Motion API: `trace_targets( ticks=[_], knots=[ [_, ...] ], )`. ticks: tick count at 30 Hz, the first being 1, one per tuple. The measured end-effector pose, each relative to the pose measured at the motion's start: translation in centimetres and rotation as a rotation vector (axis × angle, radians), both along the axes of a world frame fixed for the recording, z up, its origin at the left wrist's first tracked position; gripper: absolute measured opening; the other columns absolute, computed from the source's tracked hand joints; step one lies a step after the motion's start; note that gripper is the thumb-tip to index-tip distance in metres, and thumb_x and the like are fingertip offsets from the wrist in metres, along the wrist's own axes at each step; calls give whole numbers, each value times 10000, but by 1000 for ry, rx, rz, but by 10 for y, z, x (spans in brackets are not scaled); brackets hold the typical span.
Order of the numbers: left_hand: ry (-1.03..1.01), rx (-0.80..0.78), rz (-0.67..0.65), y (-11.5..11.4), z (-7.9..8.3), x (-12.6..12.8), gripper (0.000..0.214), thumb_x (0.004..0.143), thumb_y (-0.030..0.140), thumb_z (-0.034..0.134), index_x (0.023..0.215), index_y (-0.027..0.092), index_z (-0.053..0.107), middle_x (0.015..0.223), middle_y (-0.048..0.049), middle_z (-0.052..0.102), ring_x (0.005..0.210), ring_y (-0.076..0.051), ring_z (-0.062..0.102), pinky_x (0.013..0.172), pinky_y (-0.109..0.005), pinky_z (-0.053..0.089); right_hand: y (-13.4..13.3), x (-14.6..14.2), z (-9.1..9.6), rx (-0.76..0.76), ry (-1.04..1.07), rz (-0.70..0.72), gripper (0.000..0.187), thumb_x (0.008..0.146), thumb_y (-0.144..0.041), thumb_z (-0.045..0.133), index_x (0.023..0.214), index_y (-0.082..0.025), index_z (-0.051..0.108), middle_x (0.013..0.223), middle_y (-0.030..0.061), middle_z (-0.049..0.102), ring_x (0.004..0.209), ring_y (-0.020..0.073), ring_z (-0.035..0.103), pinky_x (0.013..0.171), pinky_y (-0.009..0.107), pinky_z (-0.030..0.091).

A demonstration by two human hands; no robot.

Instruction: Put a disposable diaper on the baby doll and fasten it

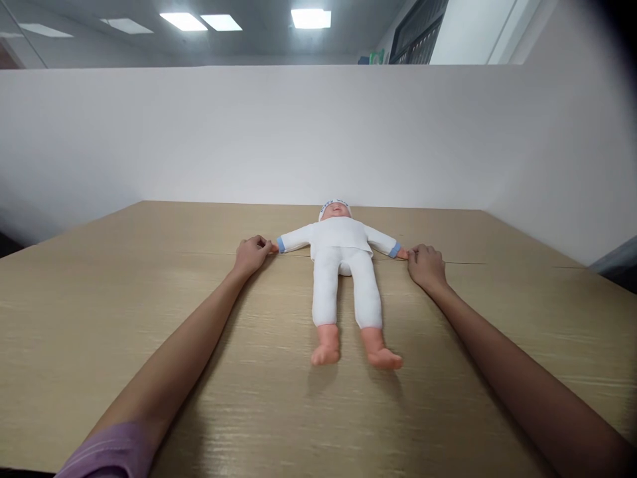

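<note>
A baby doll [342,236] in a white top and white trousers lies on its back on the wooden table [249,398], feet toward me. It wears a white cap with dark lettering, and blue cuffs edge its sleeves. Both doll arms are stretched out sideways. My left hand [253,255] is closed on the doll's hand at the left, with the fingertips pinched together. On the other side, my right hand [426,265] has its curled fingers around the doll's other hand, which they partly hide. The doll's bare feet point toward the near edge.
A white partition wall [298,133] rises behind the table and continues along the right side. Thin seams run across the tabletop near the doll's arms. Something dark grey [620,265] sits at the far right edge. Ceiling lights show above the partition.
</note>
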State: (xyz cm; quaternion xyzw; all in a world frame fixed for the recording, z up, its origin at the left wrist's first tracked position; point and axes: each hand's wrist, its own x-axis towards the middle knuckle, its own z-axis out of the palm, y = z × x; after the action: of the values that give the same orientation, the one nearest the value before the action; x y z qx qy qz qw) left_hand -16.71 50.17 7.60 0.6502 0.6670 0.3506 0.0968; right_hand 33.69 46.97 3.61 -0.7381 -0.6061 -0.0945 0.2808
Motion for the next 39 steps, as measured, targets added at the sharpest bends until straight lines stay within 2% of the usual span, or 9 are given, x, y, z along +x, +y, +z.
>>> trace_targets(
  ticks=[6, 12, 17, 21, 24, 26, 28, 34, 39],
  knots=[
    [-99, -45, 37, -10, 4, 2, 363, 878, 501, 564, 921, 186, 740, 1015, -130, 791, 1015, -306, 691, 922, -410, 495, -11, -12, 10, -10, 13, 50, 485, 1039, -362, 303, 1123, -141, 726, 1163, 225, 708, 1089, 362, 609, 942, 499, 466],
    [-302, -36, 12, -68, 14, 12, 425, 902, 532, 587, 1094, 176, 717, 1231, -149, 766, 1130, -290, 702, 959, -388, 539, -51, -32, 14, 66, 77, 16, 533, 983, -344, 398, 1362, -34, 611, 1284, 314, 649, 1210, 430, 569, 1003, 561, 446],
    [-475, -115, -8, -142, 32, 28, 373, 937, 480, 523, 1095, 183, 685, 1240, -169, 757, 1111, -295, 714, 887, -412, 577, -116, -62, 22, 100, 125, 42, 574, 904, -342, 499, 1384, -33, 561, 1305, 307, 633, 1250, 432, 552, 1076, 597, 420],
    [-539, -187, -78, -253, 30, 57, 425, 985, 554, 396, 1157, 260, 649, 1190, -115, 757, 1000, -270, 724, 815, -427, 584, -216, -75, 24, 144, 182, 142, 640, 927, -420, 471, 1502, -140, 471, 1384, 241, 608, 1270, 383, 583, 1077, 587, 483],
    [-433, -99, -179, -366, 6, 82, 414, 987, 634, 391, 1130, 328, 630, 1145, -90, 713, 1037, -281, 664, 905, -454, 545, -317, -61, -6, 381, 247, 290, 755, 894, -435, 557, 1618, -408, 343, 1444, 151, 613, 1237, 421, 636, 981, 680, 547],
    [-303, -165, -334, -431, -21, 96, 395, 993, 640, 377, 1049, 347, 636, 1006, -106, 687, 943, -286, 641, 864, -459, 530, -382, -49, -43, 532, 187, 473, 689, 811, -451, 626, 1414, -724, 434, 1089, 28, 762, 901, 434, 736, 741, 725, 575],
    [-219, -301, -550, -471, -53, 106, 381, 974, 661, 418, 958, 351, 639, 935, -117, 678, 931, -296, 637, 891, -470, 507, -431, -46, -84, 333, 235, 613, 641, 775, -452, 659, 1258, -826, 464, 915, -31, 768, 754, 392, 748, 657, 688, 589],
    [-444, -685, -326, -468, -136, 138, 500, 858, 783, 535, 886, 287, 601, 1016, -109, 703, 1082, -342, 647, 1012, -487, 447, -470, -100, -161, -268, 528, 191, 415, 848, -701, 530, 1140, -456, 693, 1128, 89, 775, 1162, 467, 697, 1075, 769, 452],
    [-906, -924, -237, -447, -146, 175, 612, 533, 735, 838, 728, 232, 548, 754, -41, 649, 969, -345, 685, 959, -443, 491, -444, -145, -138, -506, 1073, 154, 776, 634, -931, 615, 1027, -278, 762, 1117, 106, 791, 1224, 425, 675, 1085, 560, 503]
  ],
)
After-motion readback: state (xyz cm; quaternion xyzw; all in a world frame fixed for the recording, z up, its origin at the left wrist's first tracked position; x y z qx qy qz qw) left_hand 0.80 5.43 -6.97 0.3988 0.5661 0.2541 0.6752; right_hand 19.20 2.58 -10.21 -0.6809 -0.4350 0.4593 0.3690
